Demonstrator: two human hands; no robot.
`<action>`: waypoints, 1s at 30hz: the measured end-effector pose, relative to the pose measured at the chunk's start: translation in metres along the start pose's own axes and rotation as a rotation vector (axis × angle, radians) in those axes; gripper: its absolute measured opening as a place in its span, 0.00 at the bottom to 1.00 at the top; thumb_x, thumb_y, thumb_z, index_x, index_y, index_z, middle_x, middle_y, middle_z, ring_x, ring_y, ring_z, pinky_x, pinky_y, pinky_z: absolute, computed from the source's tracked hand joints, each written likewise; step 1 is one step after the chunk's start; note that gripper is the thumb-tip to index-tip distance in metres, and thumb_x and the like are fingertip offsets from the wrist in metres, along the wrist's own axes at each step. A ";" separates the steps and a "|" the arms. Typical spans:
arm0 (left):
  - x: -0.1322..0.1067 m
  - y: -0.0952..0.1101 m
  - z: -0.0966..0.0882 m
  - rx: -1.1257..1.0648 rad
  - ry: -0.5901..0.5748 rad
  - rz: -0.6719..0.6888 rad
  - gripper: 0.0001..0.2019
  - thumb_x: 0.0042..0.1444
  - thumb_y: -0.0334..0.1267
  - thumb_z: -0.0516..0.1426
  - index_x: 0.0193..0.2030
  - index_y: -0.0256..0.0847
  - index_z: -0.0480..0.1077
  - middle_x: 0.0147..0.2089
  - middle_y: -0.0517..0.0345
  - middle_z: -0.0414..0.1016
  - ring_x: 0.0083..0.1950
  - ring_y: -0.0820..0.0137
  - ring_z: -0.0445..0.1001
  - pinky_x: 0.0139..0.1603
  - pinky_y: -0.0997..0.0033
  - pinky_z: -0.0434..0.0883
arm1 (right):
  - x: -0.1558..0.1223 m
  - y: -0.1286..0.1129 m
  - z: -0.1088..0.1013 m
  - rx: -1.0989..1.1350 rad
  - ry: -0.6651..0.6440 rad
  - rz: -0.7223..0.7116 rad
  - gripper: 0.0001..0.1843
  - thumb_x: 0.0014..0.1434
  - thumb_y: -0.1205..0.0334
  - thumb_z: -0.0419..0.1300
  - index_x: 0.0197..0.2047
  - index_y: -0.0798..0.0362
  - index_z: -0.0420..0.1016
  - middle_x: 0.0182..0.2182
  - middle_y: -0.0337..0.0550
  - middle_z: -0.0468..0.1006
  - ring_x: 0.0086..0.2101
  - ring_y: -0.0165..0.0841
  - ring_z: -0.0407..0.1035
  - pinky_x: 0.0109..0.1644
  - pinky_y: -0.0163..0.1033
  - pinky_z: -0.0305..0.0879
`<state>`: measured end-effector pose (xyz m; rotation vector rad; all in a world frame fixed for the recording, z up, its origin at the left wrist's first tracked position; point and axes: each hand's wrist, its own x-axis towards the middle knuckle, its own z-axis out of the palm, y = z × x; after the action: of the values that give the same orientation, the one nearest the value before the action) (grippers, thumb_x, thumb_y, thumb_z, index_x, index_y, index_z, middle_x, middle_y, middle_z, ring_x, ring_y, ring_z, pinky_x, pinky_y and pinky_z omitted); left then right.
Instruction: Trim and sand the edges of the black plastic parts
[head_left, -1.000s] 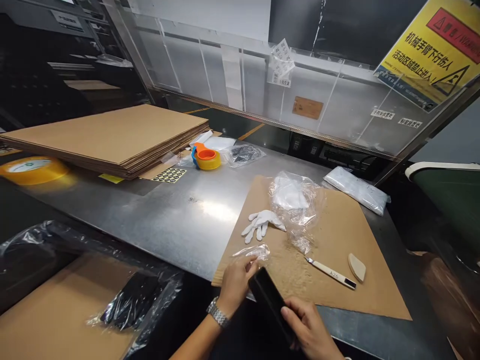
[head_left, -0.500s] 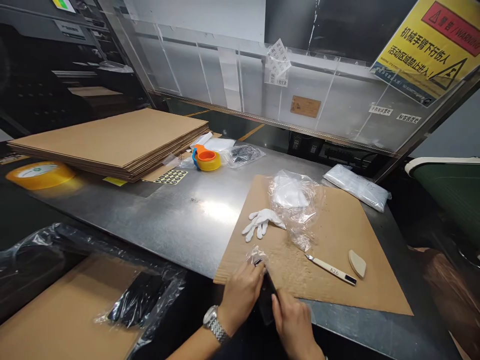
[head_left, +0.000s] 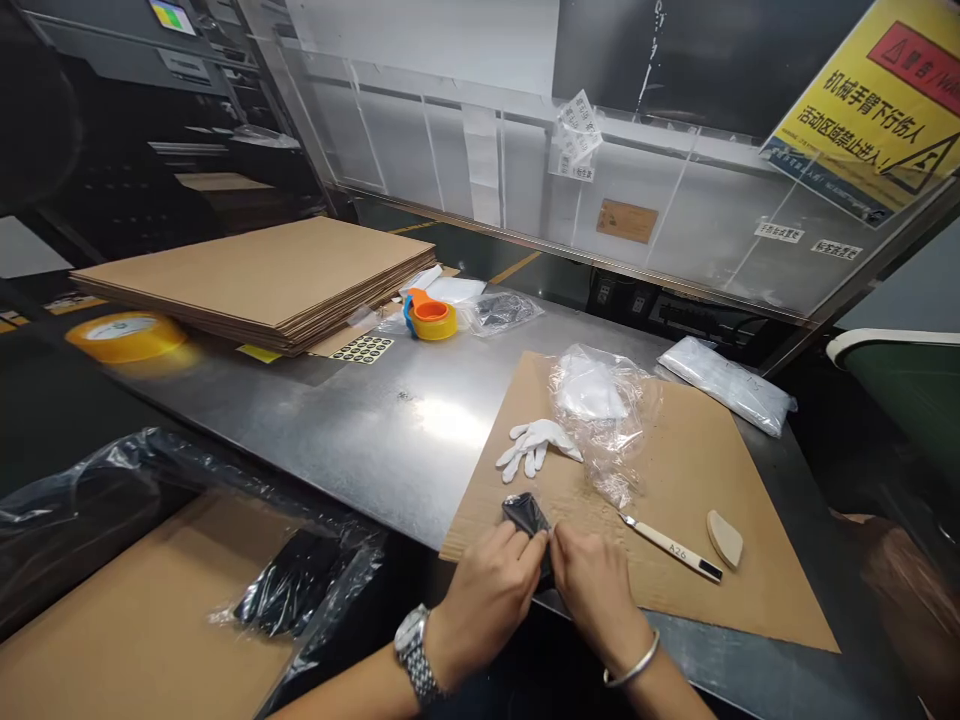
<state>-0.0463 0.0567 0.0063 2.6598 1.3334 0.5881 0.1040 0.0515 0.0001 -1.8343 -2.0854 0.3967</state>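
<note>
At far left, a yellow roll [head_left: 124, 338] is lying on the table [head_left: 337, 430] beside a cardboard stack [head_left: 255, 265]. Nearer the wearer, a black packet [head_left: 283, 580] is resting in shiny film on more cardboard. A sticker sheet [head_left: 364, 349] is lying by the stack, near an orange-handled tape [head_left: 433, 320]. The left hand [head_left: 495, 590], wearing a watch [head_left: 416, 650], is closing tightly on the film-wrapped black piece [head_left: 523, 512], whose far end is showing over the card [head_left: 675, 440]. A glove [head_left: 538, 447] is lying just beyond. The right hand [head_left: 592, 585] is gripping narrowly at the piece's other side; whether either is pinching film or piece I cannot tell. Farther right, a crumpled bag [head_left: 600, 400], a knife [head_left: 667, 545] and a beige block [head_left: 725, 540] are lying on the card.
</note>
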 end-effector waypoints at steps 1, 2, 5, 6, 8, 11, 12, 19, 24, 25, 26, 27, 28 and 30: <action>0.004 -0.003 -0.007 -0.062 -0.046 -0.080 0.13 0.55 0.27 0.48 0.39 0.39 0.72 0.30 0.52 0.75 0.34 0.62 0.71 0.33 0.65 0.65 | 0.007 -0.003 -0.008 -0.004 -0.024 -0.036 0.15 0.59 0.65 0.48 0.23 0.52 0.69 0.17 0.44 0.72 0.20 0.33 0.67 0.23 0.34 0.47; 0.008 -0.008 -0.015 -0.087 -0.054 -0.127 0.13 0.55 0.27 0.48 0.37 0.40 0.72 0.30 0.52 0.75 0.34 0.62 0.71 0.32 0.66 0.65 | 0.015 -0.006 -0.017 0.002 -0.052 -0.077 0.16 0.59 0.65 0.50 0.20 0.52 0.67 0.16 0.43 0.71 0.19 0.32 0.67 0.23 0.34 0.47; 0.018 -0.025 -0.039 -0.157 -0.055 -0.205 0.11 0.53 0.30 0.50 0.34 0.43 0.72 0.28 0.56 0.75 0.32 0.65 0.72 0.32 0.68 0.65 | 0.038 -0.013 -0.043 0.042 -0.126 -0.196 0.17 0.55 0.65 0.55 0.16 0.52 0.63 0.15 0.40 0.69 0.19 0.29 0.64 0.23 0.33 0.47; 0.020 -0.031 -0.047 -0.185 -0.051 -0.222 0.10 0.53 0.31 0.50 0.33 0.44 0.73 0.27 0.56 0.75 0.31 0.65 0.72 0.32 0.68 0.65 | 0.044 -0.016 -0.051 0.058 -0.145 -0.229 0.16 0.54 0.65 0.55 0.16 0.52 0.62 0.15 0.39 0.69 0.19 0.29 0.64 0.23 0.33 0.48; 0.023 -0.040 -0.064 -0.249 -0.030 -0.260 0.10 0.52 0.32 0.51 0.32 0.44 0.73 0.27 0.56 0.75 0.31 0.64 0.72 0.32 0.68 0.65 | 0.054 -0.023 -0.064 0.106 -0.190 -0.289 0.15 0.54 0.66 0.55 0.17 0.52 0.62 0.15 0.38 0.68 0.19 0.28 0.64 0.23 0.33 0.50; 0.020 -0.054 -0.083 -0.440 0.031 -0.316 0.11 0.53 0.33 0.50 0.33 0.43 0.74 0.30 0.56 0.76 0.32 0.66 0.72 0.33 0.69 0.66 | 0.062 -0.035 -0.073 0.213 -0.269 -0.357 0.14 0.60 0.63 0.50 0.23 0.52 0.64 0.18 0.36 0.72 0.19 0.26 0.66 0.23 0.30 0.56; 0.017 -0.059 -0.085 -0.629 0.093 -0.391 0.09 0.53 0.35 0.51 0.32 0.42 0.74 0.29 0.57 0.76 0.31 0.68 0.71 0.32 0.71 0.66 | 0.064 -0.040 -0.073 0.280 -0.282 -0.359 0.14 0.62 0.63 0.47 0.25 0.52 0.64 0.19 0.36 0.72 0.20 0.25 0.66 0.24 0.30 0.58; -0.043 -0.071 -0.041 -1.731 0.172 -1.034 0.27 0.54 0.57 0.48 0.23 0.33 0.72 0.17 0.53 0.69 0.17 0.71 0.65 0.16 0.74 0.61 | 0.061 -0.083 -0.033 0.756 -0.232 -0.412 0.13 0.62 0.59 0.48 0.29 0.53 0.65 0.25 0.39 0.71 0.27 0.28 0.66 0.31 0.32 0.63; -0.081 -0.067 -0.030 -2.571 0.442 -1.001 0.25 0.56 0.55 0.48 0.39 0.33 0.73 0.34 0.48 0.78 0.34 0.67 0.76 0.39 0.70 0.71 | 0.042 -0.113 0.031 0.724 -0.413 -0.564 0.10 0.60 0.62 0.49 0.27 0.52 0.63 0.22 0.36 0.68 0.24 0.26 0.62 0.28 0.30 0.59; -0.085 -0.070 -0.033 -2.589 0.544 -1.006 0.24 0.57 0.54 0.49 0.39 0.33 0.73 0.34 0.49 0.78 0.34 0.67 0.76 0.38 0.68 0.72 | 0.039 -0.117 0.046 0.718 -0.431 -0.554 0.10 0.59 0.61 0.50 0.27 0.52 0.62 0.21 0.36 0.67 0.23 0.26 0.62 0.27 0.30 0.59; -0.090 -0.073 -0.036 -2.589 0.635 -1.034 0.22 0.57 0.53 0.49 0.38 0.34 0.73 0.33 0.50 0.77 0.33 0.67 0.76 0.37 0.67 0.72 | 0.035 -0.121 0.061 0.712 -0.435 -0.518 0.10 0.59 0.61 0.50 0.26 0.52 0.62 0.20 0.35 0.66 0.22 0.26 0.61 0.26 0.29 0.58; -0.093 -0.078 -0.039 -2.575 0.724 -1.075 0.21 0.57 0.52 0.49 0.37 0.35 0.72 0.31 0.51 0.77 0.33 0.67 0.76 0.36 0.66 0.73 | 0.031 -0.124 0.075 0.709 -0.437 -0.461 0.10 0.58 0.60 0.50 0.26 0.52 0.61 0.19 0.34 0.65 0.20 0.25 0.60 0.24 0.29 0.56; -0.097 -0.083 -0.042 -2.548 0.803 -1.124 0.20 0.58 0.51 0.49 0.34 0.35 0.72 0.29 0.53 0.75 0.32 0.67 0.76 0.36 0.66 0.73 | 0.028 -0.127 0.088 0.709 -0.448 -0.394 0.11 0.58 0.59 0.49 0.26 0.52 0.61 0.18 0.34 0.65 0.18 0.25 0.59 0.22 0.29 0.54; -0.106 -0.097 -0.043 -2.360 0.922 -1.253 0.19 0.57 0.51 0.50 0.30 0.35 0.70 0.26 0.55 0.73 0.29 0.69 0.75 0.33 0.66 0.73 | 0.023 -0.132 0.109 0.711 -0.466 -0.300 0.10 0.58 0.59 0.48 0.27 0.52 0.62 0.16 0.33 0.64 0.16 0.25 0.56 0.19 0.30 0.50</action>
<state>-0.1932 0.0287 -0.0110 -0.3648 0.6979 1.4640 -0.0634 0.0579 -0.0413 -1.0615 -2.0473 1.3727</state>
